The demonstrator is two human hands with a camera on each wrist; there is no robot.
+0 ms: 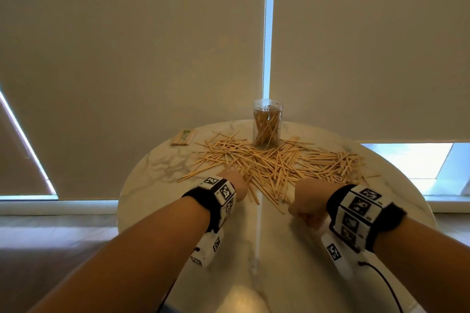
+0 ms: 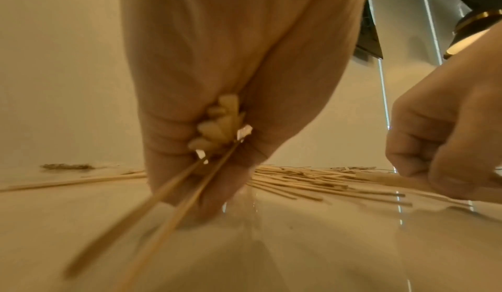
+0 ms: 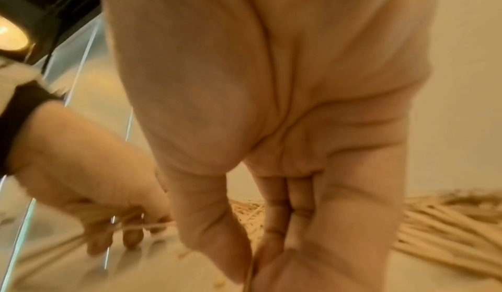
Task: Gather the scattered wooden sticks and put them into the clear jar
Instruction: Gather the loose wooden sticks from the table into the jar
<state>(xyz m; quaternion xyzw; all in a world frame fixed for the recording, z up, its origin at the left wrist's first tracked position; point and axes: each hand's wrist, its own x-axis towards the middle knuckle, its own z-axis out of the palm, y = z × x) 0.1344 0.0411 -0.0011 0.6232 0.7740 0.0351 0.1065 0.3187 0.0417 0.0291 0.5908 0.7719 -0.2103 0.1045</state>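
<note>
A wide heap of thin wooden sticks [image 1: 277, 164] lies across the middle of the round marble table [image 1: 157, 168]. Behind it the clear jar [image 1: 267, 124] stands upright, open-topped, with several sticks inside. My left hand [image 1: 235, 184] is at the heap's near left edge. In the left wrist view it [image 2: 206, 157] grips a bundle of sticks [image 2: 220, 124], whose ends poke out of the fist. My right hand [image 1: 309, 207] is curled at the near right edge. Its thumb and fingers [image 3: 258, 253] pinch a few sticks [image 2: 380, 178]; the view is blurred.
A small flat packet of sticks [image 1: 183, 138] lies at the table's far left. Closed roller blinds [image 1: 127, 58] hang right behind the table, and the floor [image 1: 50, 236] shows at the left. The near table edge lies below my wrists.
</note>
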